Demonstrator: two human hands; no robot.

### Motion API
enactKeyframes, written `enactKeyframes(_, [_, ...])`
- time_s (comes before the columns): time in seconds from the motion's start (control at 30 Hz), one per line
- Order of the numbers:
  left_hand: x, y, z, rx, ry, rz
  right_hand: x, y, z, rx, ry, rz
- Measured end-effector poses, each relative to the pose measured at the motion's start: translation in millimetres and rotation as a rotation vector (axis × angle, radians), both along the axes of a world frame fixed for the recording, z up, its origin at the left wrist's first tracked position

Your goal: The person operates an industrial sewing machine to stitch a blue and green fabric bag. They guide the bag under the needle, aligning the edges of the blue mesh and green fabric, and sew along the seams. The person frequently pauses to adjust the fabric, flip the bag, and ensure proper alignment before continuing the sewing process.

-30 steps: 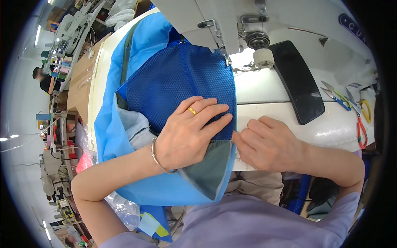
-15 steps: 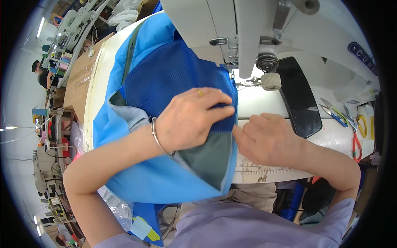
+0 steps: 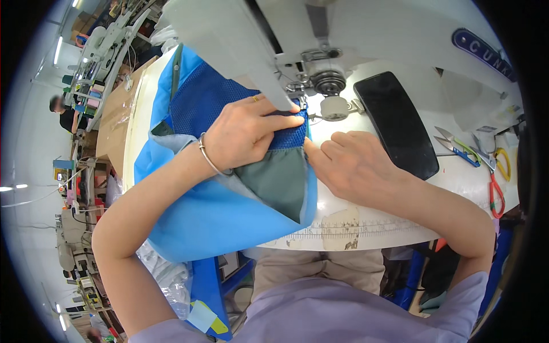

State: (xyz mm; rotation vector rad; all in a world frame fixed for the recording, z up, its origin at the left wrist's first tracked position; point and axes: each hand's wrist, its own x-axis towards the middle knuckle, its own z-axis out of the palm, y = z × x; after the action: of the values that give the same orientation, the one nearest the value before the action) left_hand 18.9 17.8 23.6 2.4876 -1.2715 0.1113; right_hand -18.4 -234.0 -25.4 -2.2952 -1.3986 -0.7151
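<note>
A light blue fabric piece (image 3: 229, 226) lies on the sewing machine table, with a dark blue mesh panel (image 3: 209, 91) and a grey-green panel (image 3: 277, 180) on top of it. The right edge of the mesh runs under the needle area of the white sewing machine (image 3: 300, 102). My left hand (image 3: 243, 128) rests on the mesh, fingers stretched toward the presser foot, thumb partly hidden. Beside the fabric's right edge, my right hand (image 3: 349, 163) has its fingers curled, thumb and forefinger pinching that edge near the seam between mesh and grey-green panel.
A black phone-like slab (image 3: 394, 123) lies right of the needle. Farther right are snips (image 3: 457, 148) and red-handled scissors (image 3: 495, 191). A printed ruler strip (image 3: 372, 227) follows the table's near edge. Another person (image 3: 67, 117) and more machines stand at the far left.
The fabric and both hands have moved away from me, bringing the grey-green panel's seam closer to the needle. My view has also shifted, showing more of the machine head and the black slab.
</note>
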Motion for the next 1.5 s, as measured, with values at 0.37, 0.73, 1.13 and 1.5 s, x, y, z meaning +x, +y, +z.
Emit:
enactKeyframes(0.37, [-64.5,-27.5,38.9,0.172,0.059,0.213,-8.9,0.4,-2.9,-0.086,-0.124,-0.017])
enactKeyframes(0.73, [-162.1,-32.1,60.3,0.536,-0.412,0.186,-45.3,3.4,-0.2,0.033,-0.007,0.191])
enactKeyframes(1.13, [-88.4,-65.8,43.8,0.163,-0.112,0.446,-44.2,-2.2,2.6,-0.047,0.028,0.260])
enactKeyframes(1.5, [-63.2,-42.2,35.0,0.024,0.355,0.585,-46.3,0.8,0.4,-0.026,0.052,0.256])
